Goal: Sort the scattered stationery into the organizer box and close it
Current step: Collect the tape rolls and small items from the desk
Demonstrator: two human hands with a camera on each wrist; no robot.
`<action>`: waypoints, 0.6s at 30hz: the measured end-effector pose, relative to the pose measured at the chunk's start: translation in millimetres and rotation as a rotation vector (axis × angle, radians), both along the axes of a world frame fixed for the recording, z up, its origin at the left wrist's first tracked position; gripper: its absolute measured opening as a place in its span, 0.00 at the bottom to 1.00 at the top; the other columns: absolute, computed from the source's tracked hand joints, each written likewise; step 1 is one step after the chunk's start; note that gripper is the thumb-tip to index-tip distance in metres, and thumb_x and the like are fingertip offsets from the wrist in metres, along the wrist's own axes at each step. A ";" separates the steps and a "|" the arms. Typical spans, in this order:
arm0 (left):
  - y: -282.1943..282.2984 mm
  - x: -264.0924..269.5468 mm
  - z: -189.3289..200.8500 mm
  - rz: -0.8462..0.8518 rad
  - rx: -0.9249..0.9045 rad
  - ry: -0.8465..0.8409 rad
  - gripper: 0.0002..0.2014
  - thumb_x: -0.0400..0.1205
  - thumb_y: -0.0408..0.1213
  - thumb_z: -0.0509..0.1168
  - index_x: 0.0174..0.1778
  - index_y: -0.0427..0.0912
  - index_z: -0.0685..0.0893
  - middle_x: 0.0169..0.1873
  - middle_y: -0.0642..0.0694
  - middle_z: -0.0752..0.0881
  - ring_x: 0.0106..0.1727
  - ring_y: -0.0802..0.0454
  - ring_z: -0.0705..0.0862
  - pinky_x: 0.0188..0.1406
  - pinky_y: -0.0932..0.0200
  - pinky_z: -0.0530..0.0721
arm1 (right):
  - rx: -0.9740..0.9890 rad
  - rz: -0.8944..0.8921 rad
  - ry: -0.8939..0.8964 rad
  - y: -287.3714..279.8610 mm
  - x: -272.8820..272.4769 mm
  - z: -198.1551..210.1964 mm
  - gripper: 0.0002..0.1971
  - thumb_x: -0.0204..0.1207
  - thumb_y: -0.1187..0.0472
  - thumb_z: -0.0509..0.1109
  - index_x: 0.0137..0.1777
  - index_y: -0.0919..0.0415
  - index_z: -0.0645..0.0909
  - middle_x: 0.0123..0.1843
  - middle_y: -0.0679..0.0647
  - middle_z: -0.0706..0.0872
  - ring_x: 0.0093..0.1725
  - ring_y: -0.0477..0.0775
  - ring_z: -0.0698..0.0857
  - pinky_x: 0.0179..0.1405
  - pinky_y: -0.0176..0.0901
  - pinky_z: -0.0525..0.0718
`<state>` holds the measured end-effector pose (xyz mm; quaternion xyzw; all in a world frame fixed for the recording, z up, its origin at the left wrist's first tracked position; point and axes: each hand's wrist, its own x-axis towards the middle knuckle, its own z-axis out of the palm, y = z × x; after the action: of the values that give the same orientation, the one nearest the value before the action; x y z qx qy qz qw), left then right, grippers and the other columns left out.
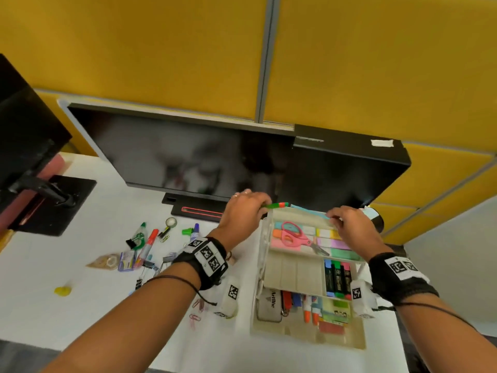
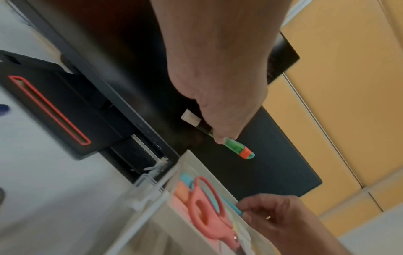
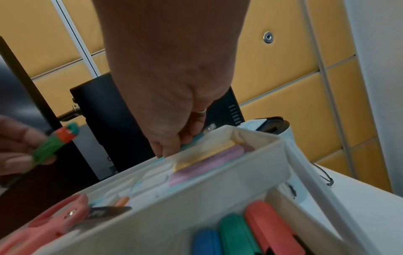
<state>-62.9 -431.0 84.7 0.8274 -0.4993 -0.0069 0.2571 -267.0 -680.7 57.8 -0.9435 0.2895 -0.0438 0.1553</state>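
Observation:
The translucent white organizer box (image 1: 262, 254) stands open in tiers on the right of the table. Its top tray holds pink scissors (image 1: 295, 234) and pastel sticky notes; a lower tier holds highlighters (image 1: 337, 275). My left hand (image 1: 262, 207) pinches a green pen (image 1: 277, 205) with an orange band and holds it level above the tray's far left corner. The pen (image 2: 236, 148) sticks out past the fingertips. At the tray's far rim my right hand (image 1: 337, 220) pinches a light blue strip (image 3: 191, 142); what the strip is I cannot tell.
Loose markers, tape, binder clips and paper clips (image 1: 145, 246) lie scattered left of the box on the white table (image 1: 80, 305). More paper clips (image 1: 197, 308) lie under my left forearm. A black monitor (image 1: 188, 157) stands close behind the box, and a yellow lump (image 1: 62, 291) sits far left.

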 end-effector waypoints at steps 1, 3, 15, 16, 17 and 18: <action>-12.8 -3.9 5.3 -0.020 -0.004 -0.014 0.07 0.84 0.37 0.67 0.54 0.52 0.87 0.46 0.55 0.89 0.48 0.52 0.81 0.52 0.51 0.78 | 0.007 0.021 -0.004 -1.8 1.1 -3.4 0.10 0.83 0.65 0.72 0.58 0.55 0.91 0.52 0.54 0.91 0.52 0.60 0.89 0.53 0.54 0.87; -35.8 -11.6 11.7 -0.055 0.013 -0.038 0.09 0.84 0.36 0.66 0.55 0.52 0.87 0.48 0.55 0.90 0.50 0.51 0.82 0.54 0.50 0.79 | 0.001 0.080 -0.018 -2.9 3.0 -8.8 0.09 0.82 0.65 0.73 0.57 0.55 0.92 0.50 0.52 0.90 0.50 0.58 0.89 0.51 0.54 0.88; -99.4 -39.6 -4.4 -0.157 0.349 -0.161 0.20 0.75 0.40 0.79 0.63 0.54 0.86 0.55 0.52 0.87 0.56 0.51 0.84 0.64 0.50 0.80 | 0.191 -0.024 -0.028 -9.0 6.1 -9.8 0.06 0.82 0.60 0.76 0.54 0.53 0.94 0.53 0.46 0.94 0.50 0.48 0.89 0.59 0.46 0.87; -99.8 -40.5 -5.6 -0.150 0.347 -0.160 0.19 0.76 0.40 0.79 0.63 0.53 0.86 0.55 0.52 0.87 0.57 0.51 0.85 0.64 0.50 0.79 | 0.209 -0.030 -0.035 -8.6 6.5 -9.5 0.06 0.82 0.61 0.76 0.54 0.53 0.94 0.53 0.46 0.94 0.50 0.47 0.89 0.59 0.46 0.87; -100.2 -41.3 -6.3 -0.143 0.344 -0.160 0.18 0.77 0.39 0.77 0.63 0.53 0.87 0.55 0.52 0.87 0.57 0.50 0.85 0.64 0.50 0.79 | 0.221 -0.033 -0.040 -8.3 6.9 -9.0 0.06 0.81 0.61 0.77 0.53 0.53 0.94 0.52 0.46 0.94 0.49 0.47 0.89 0.58 0.46 0.88; -100.9 -41.9 -6.7 -0.137 0.340 -0.164 0.17 0.78 0.39 0.77 0.63 0.53 0.87 0.54 0.51 0.87 0.57 0.50 0.85 0.63 0.50 0.79 | 0.227 -0.034 -0.041 -8.0 7.2 -8.0 0.05 0.81 0.62 0.77 0.53 0.53 0.94 0.50 0.47 0.93 0.48 0.46 0.89 0.57 0.46 0.88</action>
<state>-104.8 -531.9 78.0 0.8208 -0.5653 -0.0411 0.0712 -259.8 -688.7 49.7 -0.9137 0.3051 -0.0324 0.2664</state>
